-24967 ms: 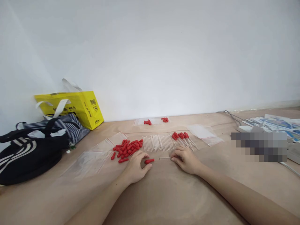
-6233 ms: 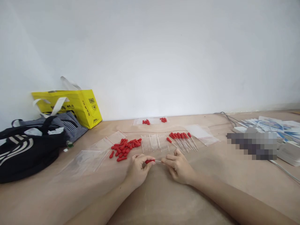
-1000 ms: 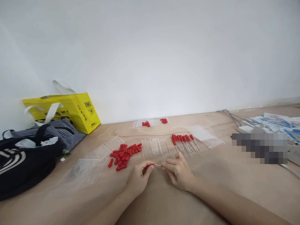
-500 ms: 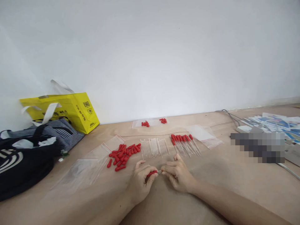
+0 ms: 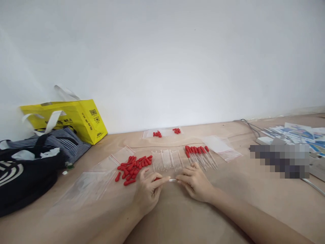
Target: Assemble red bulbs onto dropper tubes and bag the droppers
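My left hand (image 5: 148, 189) and my right hand (image 5: 195, 182) meet on the brown table, pinching opposite ends of one small dropper (image 5: 172, 180). The left fingers close over its red rubber bulb, which is mostly hidden. The right fingertips hold the clear glass tube. Just beyond the left hand lies a pile of loose red bulbs (image 5: 133, 164). A row of bare clear tubes (image 5: 167, 160) lies behind both hands. To the right of that row sit several finished droppers with red bulbs (image 5: 200, 155).
Empty clear zip bags (image 5: 91, 181) lie at the left and a further one (image 5: 220, 146) at the right. A bag holding red-capped pieces (image 5: 165, 133) sits by the wall. A yellow tote (image 5: 73, 117) and dark striped bags (image 5: 30, 166) crowd the far left; papers and cables (image 5: 291, 134) the right.
Both hands have shifted slightly away from me with the dropper still between them. The left fingers now cover more of the red bulb. The piles on the table have not moved.
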Tool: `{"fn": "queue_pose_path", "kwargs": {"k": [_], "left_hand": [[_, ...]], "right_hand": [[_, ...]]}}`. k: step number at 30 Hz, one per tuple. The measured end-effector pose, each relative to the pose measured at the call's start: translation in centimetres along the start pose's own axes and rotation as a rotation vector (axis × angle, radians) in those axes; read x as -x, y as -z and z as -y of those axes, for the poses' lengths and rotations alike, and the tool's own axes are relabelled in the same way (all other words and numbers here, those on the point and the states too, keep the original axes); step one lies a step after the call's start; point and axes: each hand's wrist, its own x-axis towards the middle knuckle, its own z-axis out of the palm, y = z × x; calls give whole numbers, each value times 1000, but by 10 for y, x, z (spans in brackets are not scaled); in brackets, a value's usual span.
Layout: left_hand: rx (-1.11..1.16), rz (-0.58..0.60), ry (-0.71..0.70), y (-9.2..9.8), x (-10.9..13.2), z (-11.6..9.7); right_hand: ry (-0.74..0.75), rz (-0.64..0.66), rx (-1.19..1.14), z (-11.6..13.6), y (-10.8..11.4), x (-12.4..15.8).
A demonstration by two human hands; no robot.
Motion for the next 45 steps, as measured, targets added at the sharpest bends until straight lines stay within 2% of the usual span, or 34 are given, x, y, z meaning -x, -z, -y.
{"fn": "queue_pose_path", "kwargs": {"k": [3, 8, 12, 18, 28, 35, 42, 45], "left_hand": [[-55, -32, 58, -1, -1, 1], [-246, -129, 300, 8, -3, 13], [-382, -145, 422, 16, -2, 27], [-396, -134, 423, 21, -5, 38], [-400, 78, 586, 22, -41, 52], [-326, 70, 637, 21, -49, 56], [-226, 23, 534, 37, -42, 47], [-172, 8, 495, 36, -36, 40]], "right_hand": [[-69, -12, 76, -6, -2, 0], [-411, -136, 252, -30, -8, -8], [-535, -161, 381, -43, -13, -17], [-560, -111, 460, -44, -17, -20], [-616, -36, 436, -42, -14, -27], [-829, 192, 355, -34, -13, -56], [-895, 255, 327, -40, -20, -72], [-888, 245, 314, -38, -22, -73]]}}
